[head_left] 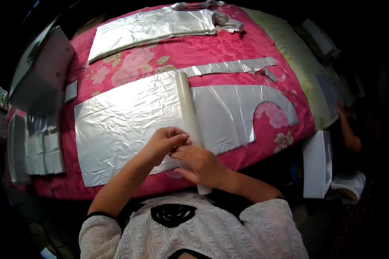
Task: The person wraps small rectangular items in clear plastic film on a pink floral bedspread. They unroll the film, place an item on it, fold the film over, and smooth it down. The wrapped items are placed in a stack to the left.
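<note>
Over the near part of a shiny silver foil-like sheet, my two hands meet at the fingertips. The fingers of my left hand are curled in and pressed together; what they pinch, if anything, is too small to make out. My right hand reaches across a long whitish roll, its thumb apart from its outstretched fingers. The roll lies crosswise on the silver material, its near end poking out below my right hand. Right of it the silver layer looks smoother and has a rounded cut-out.
A stack of folded silver sheets lies at the back of the pink flowered cover. Silver strips lie beyond the roll. White boxes stand at left; a white box is at right, near another person's arm.
</note>
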`<state>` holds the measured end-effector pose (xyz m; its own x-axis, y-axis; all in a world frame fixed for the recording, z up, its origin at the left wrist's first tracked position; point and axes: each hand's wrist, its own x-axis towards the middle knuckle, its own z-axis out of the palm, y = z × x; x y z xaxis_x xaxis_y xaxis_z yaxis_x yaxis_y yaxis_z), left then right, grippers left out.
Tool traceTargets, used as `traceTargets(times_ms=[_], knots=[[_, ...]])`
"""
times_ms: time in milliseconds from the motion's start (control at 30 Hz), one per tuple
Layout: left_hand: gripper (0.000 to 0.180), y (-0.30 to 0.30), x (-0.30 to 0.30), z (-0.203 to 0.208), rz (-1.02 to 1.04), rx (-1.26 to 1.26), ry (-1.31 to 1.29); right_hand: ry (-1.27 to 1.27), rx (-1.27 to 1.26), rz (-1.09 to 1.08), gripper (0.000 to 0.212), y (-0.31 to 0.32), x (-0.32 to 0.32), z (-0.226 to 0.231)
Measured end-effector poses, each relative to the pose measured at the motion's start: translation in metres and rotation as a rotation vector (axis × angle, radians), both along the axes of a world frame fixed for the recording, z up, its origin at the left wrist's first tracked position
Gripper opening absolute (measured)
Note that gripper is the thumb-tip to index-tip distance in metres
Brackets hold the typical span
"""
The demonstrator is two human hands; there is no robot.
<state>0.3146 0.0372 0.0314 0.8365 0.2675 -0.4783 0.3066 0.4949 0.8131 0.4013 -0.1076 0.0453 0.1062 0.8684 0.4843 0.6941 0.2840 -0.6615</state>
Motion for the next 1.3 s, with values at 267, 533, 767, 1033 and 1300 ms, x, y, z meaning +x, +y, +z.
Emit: traceTargets(times_ms=[267, 533, 767, 1033, 1300], knots=[[0.011, 0.119, -0.128, -0.031, 0.104, 0.259, 0.195, -0.216, -0.879, -0.451, 0.057, -0.060, -0.004, 0.014], [0.015, 0.173, -0.184, -0.031, 0.159, 0.682, 0.455, 0.174, -0.940, -0.353, 0.050, -0.073, 0.001, -0.016], [0.030, 0.094, -0.111, 0.020, 0.128, 1.825, 0.126, 0.130, -1.002, -0.346, 0.045, -0.072, 0.001, -0.011], [0.062, -0.018, -0.001, -0.048, -0.113, 1.507, -0.119, 0.211, -1.026, -0.285, 0.050, -0.071, 0.007, -0.005], [0.068, -0.028, 0.009, -0.067, -0.159, 1.665, -0.016, 0.104, -0.918, -0.232, 0.055, -0.021, 0.048, -0.002]])
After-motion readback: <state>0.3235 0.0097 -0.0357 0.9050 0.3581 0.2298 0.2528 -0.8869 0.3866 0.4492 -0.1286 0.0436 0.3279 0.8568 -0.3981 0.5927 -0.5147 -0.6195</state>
